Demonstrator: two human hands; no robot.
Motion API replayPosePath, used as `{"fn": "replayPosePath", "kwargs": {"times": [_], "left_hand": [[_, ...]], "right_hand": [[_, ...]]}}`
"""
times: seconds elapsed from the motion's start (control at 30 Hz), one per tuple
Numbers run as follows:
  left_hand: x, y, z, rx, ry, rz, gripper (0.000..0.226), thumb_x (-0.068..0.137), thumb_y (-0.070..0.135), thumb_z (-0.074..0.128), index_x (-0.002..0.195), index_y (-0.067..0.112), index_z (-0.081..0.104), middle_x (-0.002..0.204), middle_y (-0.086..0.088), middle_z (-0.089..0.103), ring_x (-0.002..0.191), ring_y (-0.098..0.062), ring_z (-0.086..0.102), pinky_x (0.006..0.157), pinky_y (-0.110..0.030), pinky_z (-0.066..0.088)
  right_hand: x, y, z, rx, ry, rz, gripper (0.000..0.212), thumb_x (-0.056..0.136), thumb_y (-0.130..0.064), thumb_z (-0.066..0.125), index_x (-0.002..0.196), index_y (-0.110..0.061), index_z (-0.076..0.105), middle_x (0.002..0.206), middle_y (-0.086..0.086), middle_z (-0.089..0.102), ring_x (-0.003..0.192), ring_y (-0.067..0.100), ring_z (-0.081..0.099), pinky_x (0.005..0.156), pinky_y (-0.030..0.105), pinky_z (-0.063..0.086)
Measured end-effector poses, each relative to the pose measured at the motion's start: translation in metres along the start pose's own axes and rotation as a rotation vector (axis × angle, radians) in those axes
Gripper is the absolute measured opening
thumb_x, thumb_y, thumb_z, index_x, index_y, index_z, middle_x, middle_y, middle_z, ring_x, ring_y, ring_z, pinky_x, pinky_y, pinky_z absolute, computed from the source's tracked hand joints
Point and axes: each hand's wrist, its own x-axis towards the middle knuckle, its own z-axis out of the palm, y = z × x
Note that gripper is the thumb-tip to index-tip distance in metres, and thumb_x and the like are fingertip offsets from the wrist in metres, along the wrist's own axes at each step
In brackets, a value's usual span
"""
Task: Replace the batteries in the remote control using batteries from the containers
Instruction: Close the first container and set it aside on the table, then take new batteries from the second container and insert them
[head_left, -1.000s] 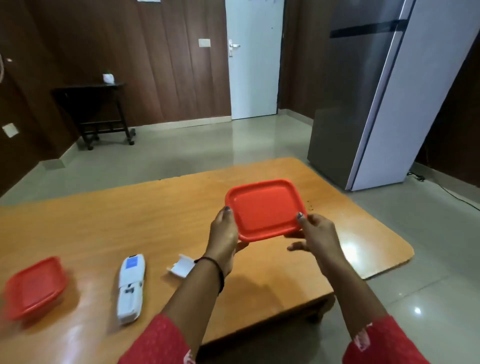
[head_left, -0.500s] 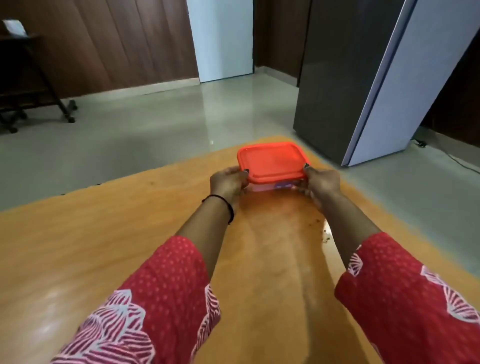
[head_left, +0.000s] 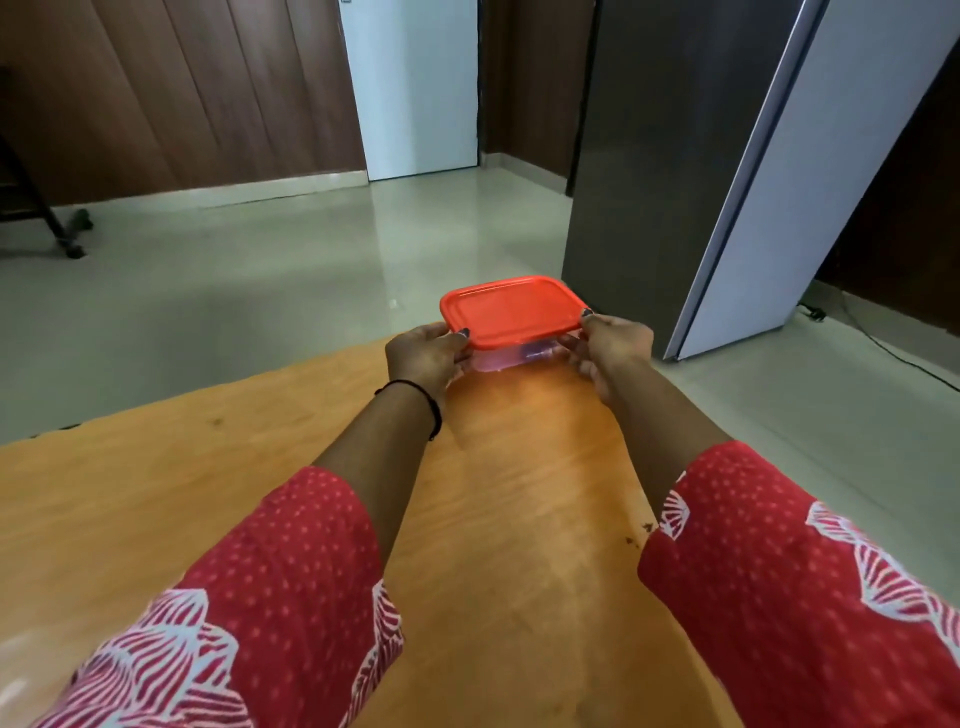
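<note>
Head view shows the left hand (head_left: 426, 356) and right hand (head_left: 613, 345) clasping opposite sides of the red-lidded container (head_left: 511, 312) at the far table (head_left: 156, 493) edge, where I judge a slip or hard lid tug could tip it off.

Wooden table (head_left: 156, 519), lidded container (head_left: 511, 312) atop

Red-lidded container (head_left: 511, 318) between both hands
</note>
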Motion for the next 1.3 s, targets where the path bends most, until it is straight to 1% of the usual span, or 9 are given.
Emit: {"fn": "replayPosePath", "kwargs": {"times": [0.17, 0.3, 0.47, 0.6, 0.73, 0.87, 1.0, 1.13, 1.3], "left_hand": [[-0.01, 0.007, -0.008, 0.03, -0.025, -0.002, 0.035, 0.085, -0.015, 0.055, 0.119, -0.011, 0.05, 0.105, -0.022, 0.058, 0.096, -0.032, 0.062, 0.092, -0.042, 0.053], [-0.042, 0.015, -0.014, 0.078, -0.05, 0.034, 0.017, 0.086, -0.01, 0.054, 0.1, 0.001, 0.056, 0.085, -0.011, 0.059, 0.079, -0.022, 0.06, 0.084, -0.035, 0.053], [-0.116, 0.053, -0.035, -0.011, -0.109, 0.105, 0.011, 0.088, -0.005, 0.054, 0.09, 0.005, 0.058, 0.083, -0.01, 0.059, 0.075, -0.022, 0.062, 0.077, -0.031, 0.057], [-0.223, 0.084, -0.089, -0.007, -0.115, 0.237, 0.01, 0.092, 0.003, 0.054, 0.096, 0.008, 0.062, 0.089, -0.009, 0.063, 0.083, -0.021, 0.063, 0.079, -0.034, 0.057], [-0.359, 0.091, -0.185, 0.009, -0.022, 0.32, 0.015, 0.094, 0.007, 0.051, 0.095, 0.012, 0.065, 0.09, -0.006, 0.064, 0.084, -0.02, 0.064, 0.08, -0.037, 0.056], [-0.478, 0.076, -0.272, -0.037, 0.093, 0.366, 0.018, 0.094, 0.004, 0.05, 0.094, 0.013, 0.065, 0.088, -0.005, 0.064, 0.078, -0.017, 0.065, 0.072, -0.03, 0.057], [-0.571, 0.051, -0.333, -0.085, 0.158, 0.335, 0.021, 0.094, 0.004, 0.049, 0.093, 0.016, 0.067, 0.085, -0.001, 0.065, 0.078, -0.016, 0.065, 0.071, -0.029, 0.056], [-0.607, 0.023, -0.379, -0.153, 0.242, 0.3, 0.018, 0.094, 0.004, 0.049, 0.095, 0.015, 0.063, 0.087, -0.001, 0.065, 0.083, -0.017, 0.063, 0.077, -0.033, 0.053], [-0.585, -0.011, -0.422, -0.257, 0.451, 0.251, 0.02, 0.092, 0.003, 0.052, 0.091, 0.02, 0.062, 0.09, -0.001, 0.062, 0.088, -0.018, 0.06, 0.078, -0.032, 0.051]], "right_hand": [[-0.015, -0.011, -0.001, 0.056, 0.099, -0.006, 0.016, 0.095, -0.007, 0.049, 0.106, -0.003, 0.059, 0.064, 0.01, 0.056, 0.055, 0.022, 0.06, 0.077, 0.046, 0.058], [-0.044, -0.019, -0.009, 0.189, 0.168, 0.002, 0.022, 0.095, -0.005, 0.045, 0.113, 0.0, 0.055, 0.072, 0.009, 0.054, 0.06, 0.021, 0.06, 0.069, 0.04, 0.059], [-0.139, -0.027, 0.0, 0.325, -0.001, -0.015, 0.013, 0.093, -0.001, 0.045, 0.091, -0.001, 0.058, 0.08, 0.012, 0.051, 0.066, 0.02, 0.059, 0.058, 0.034, 0.053], [-0.261, -0.024, 0.003, 0.389, -0.164, -0.035, 0.018, 0.094, -0.004, 0.046, 0.107, 0.0, 0.058, 0.093, 0.014, 0.059, 0.078, 0.023, 0.062, 0.063, 0.034, 0.057], [-0.415, -0.009, -0.014, 0.402, -0.351, 0.015, 0.018, 0.096, -0.01, 0.047, 0.105, -0.004, 0.061, 0.094, 0.012, 0.064, 0.085, 0.023, 0.062, 0.075, 0.037, 0.055], [-0.548, 0.015, -0.031, 0.384, -0.551, 0.028, 0.017, 0.095, -0.01, 0.047, 0.099, -0.007, 0.063, 0.087, 0.009, 0.064, 0.076, 0.019, 0.062, 0.064, 0.032, 0.055], [-0.638, 0.041, -0.05, 0.286, -0.581, 0.01, 0.018, 0.094, -0.01, 0.048, 0.092, -0.009, 0.066, 0.081, 0.007, 0.066, 0.068, 0.017, 0.062, 0.059, 0.03, 0.054], [-0.684, 0.075, -0.049, 0.122, -0.566, 0.026, 0.017, 0.094, -0.012, 0.05, 0.091, -0.01, 0.067, 0.082, 0.008, 0.066, 0.069, 0.018, 0.062, 0.061, 0.033, 0.054], [-0.705, 0.125, -0.016, -0.113, -0.611, 0.07, 0.019, 0.091, -0.007, 0.051, 0.104, -0.007, 0.064, 0.085, 0.006, 0.064, 0.07, 0.014, 0.058, 0.055, 0.026, 0.051]]}}
